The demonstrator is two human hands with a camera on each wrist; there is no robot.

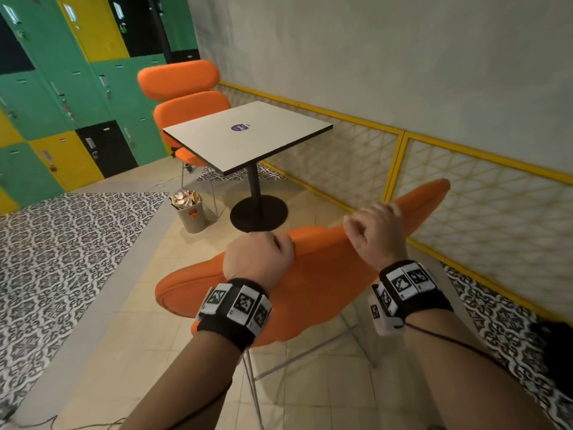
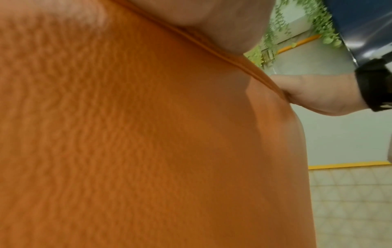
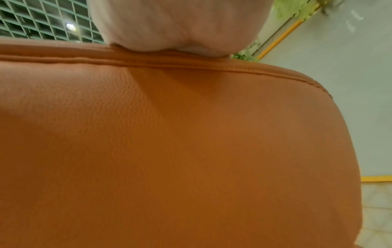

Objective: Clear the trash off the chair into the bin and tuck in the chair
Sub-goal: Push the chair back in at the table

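The near orange chair (image 1: 325, 274) stands before me with its back towards me, short of the white square table (image 1: 248, 135). My left hand (image 1: 260, 256) curls over the top edge of its backrest at the left. My right hand (image 1: 375, 228) grips the same edge further right. Orange upholstery (image 2: 127, 134) fills the left wrist view, where my right hand (image 2: 314, 97) shows holding the seam. The right wrist view shows the padded back (image 3: 169, 142) under my palm (image 3: 176, 25). A grey bin (image 1: 192, 212) stuffed with crumpled wrappers stands on the floor left of the table's base. The seat is hidden.
A second orange chair (image 1: 186, 97) sits at the table's far side. Green, yellow and black lockers (image 1: 62, 88) line the left wall. A yellow-framed mesh rail (image 1: 434, 169) runs along the right wall. Patterned floor tiles (image 1: 62, 259) lie at left, and the black pedestal base (image 1: 259, 212) stands ahead.
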